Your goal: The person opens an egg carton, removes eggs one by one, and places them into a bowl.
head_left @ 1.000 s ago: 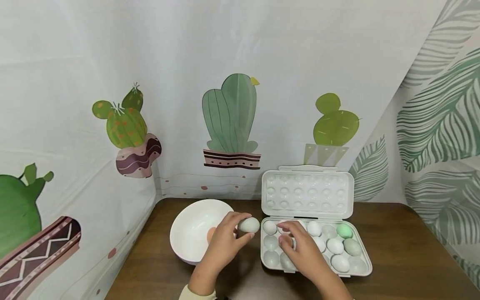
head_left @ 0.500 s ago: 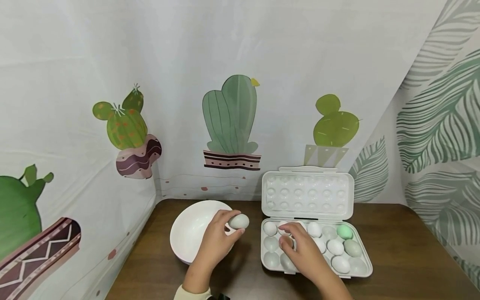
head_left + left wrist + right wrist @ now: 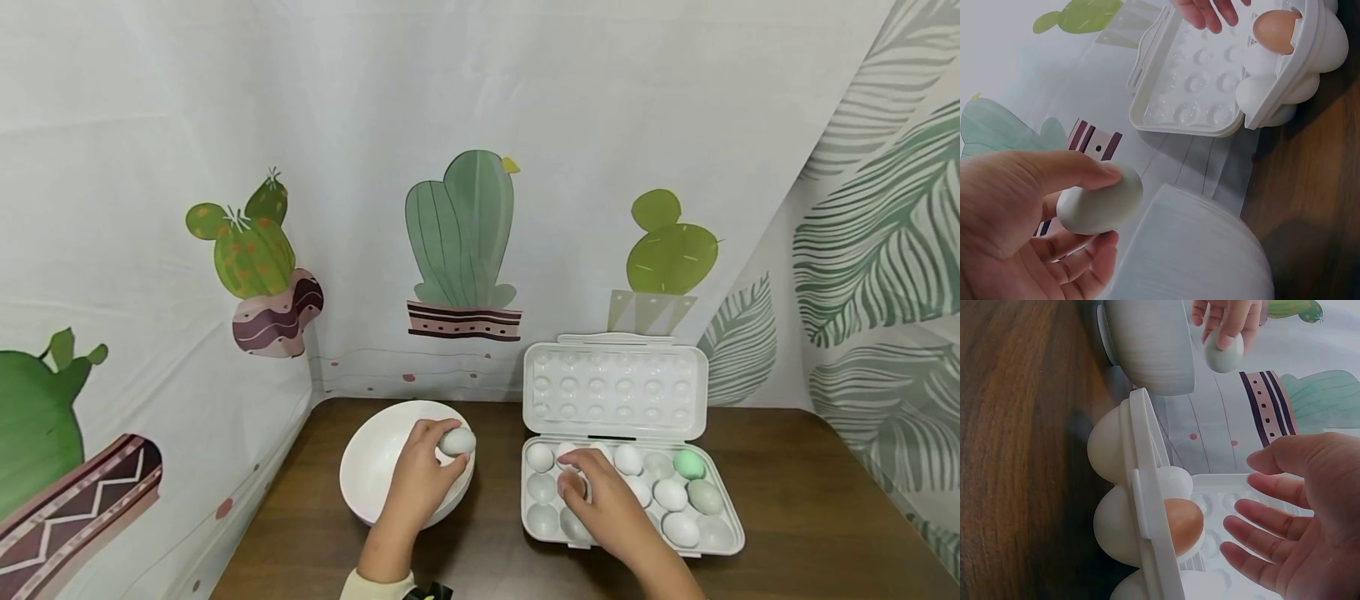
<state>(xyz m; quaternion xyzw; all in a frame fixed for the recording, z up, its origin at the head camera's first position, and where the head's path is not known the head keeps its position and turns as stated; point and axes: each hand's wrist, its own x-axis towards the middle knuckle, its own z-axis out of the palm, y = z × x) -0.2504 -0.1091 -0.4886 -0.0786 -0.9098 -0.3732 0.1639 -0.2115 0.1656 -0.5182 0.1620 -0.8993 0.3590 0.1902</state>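
My left hand (image 3: 422,477) pinches a pale greenish egg (image 3: 457,442) between thumb and fingers, above the right side of the white bowl (image 3: 371,454). In the left wrist view that egg (image 3: 1100,200) shows whole, its side facing the camera. My right hand (image 3: 609,504) hovers over the left part of the egg carton (image 3: 731,508), holding nothing, its fingers loosely spread. A brown egg (image 3: 1184,526) sits in the carton near those fingers; in the head view the right hand mostly covers it.
Several white eggs (image 3: 671,492) and one bright green egg (image 3: 689,462) sit in the carton's cups. The carton lid (image 3: 615,387) stands raised against the printed cloth backdrop (image 3: 360,250). Everything rests on a dark wooden table (image 3: 795,492).
My left hand has carried the pale egg leftward, from beside the carton to over the bowl's right rim. My right hand has stayed almost in place.
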